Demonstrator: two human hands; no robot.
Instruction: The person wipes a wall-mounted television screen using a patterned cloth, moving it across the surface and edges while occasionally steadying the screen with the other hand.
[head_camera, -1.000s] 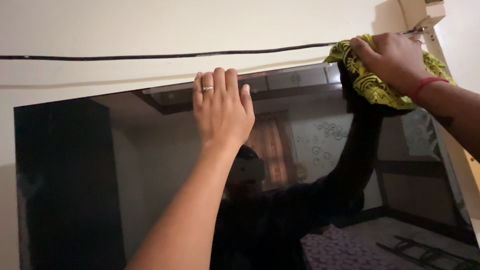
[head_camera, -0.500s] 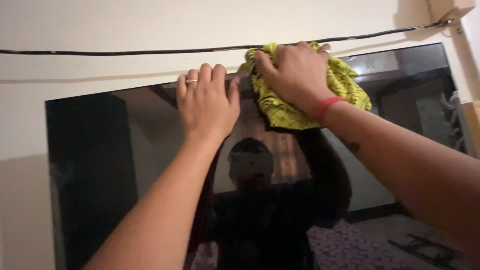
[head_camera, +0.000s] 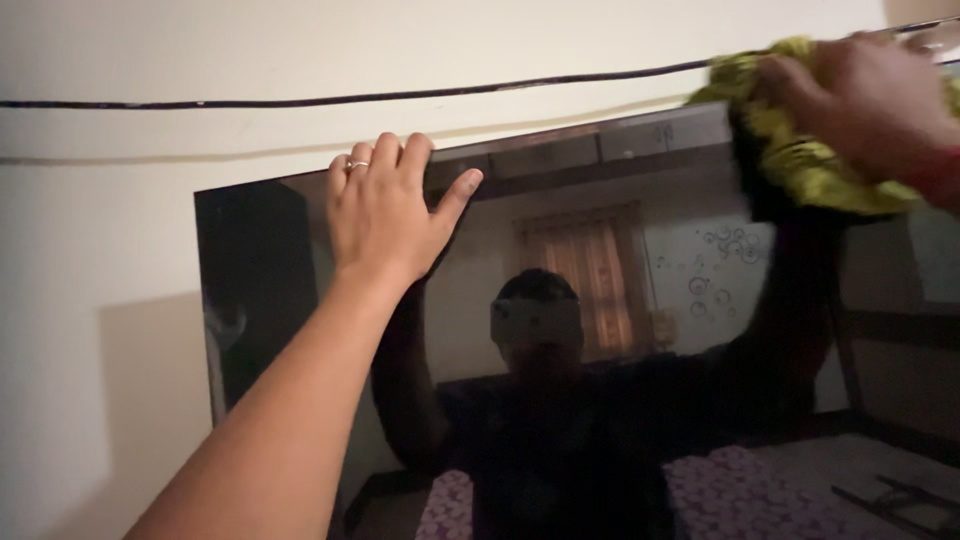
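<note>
From the head camera, looking up at a wall: my left hand (head_camera: 385, 215) rests flat on the top edge of a dark, glossy screen (head_camera: 300, 330) mounted on the pale wall (head_camera: 100, 250), fingers curled over the rim and thumb spread out against the glass, gripping nothing but steadying the panel. My right hand (head_camera: 868, 100), blurred at the upper right corner of the frame, is closed around a bunched yellow-green patterned cloth (head_camera: 800, 160), pressing it against the top right stretch of the screen, just under the thin black cable (head_camera: 300, 101) that runs across the wall above. The cloth sits at the upper edge, well apart from my left hand. The glass shows a clear reflection of a room with a curtain and a patterned bedspread, and of me reaching up. As a judgement, the wiping is under way along the top strip only; the middle, the lower part and the left side of the screen show no cloth contact now, and I cannot tell how clean they are.
</note>
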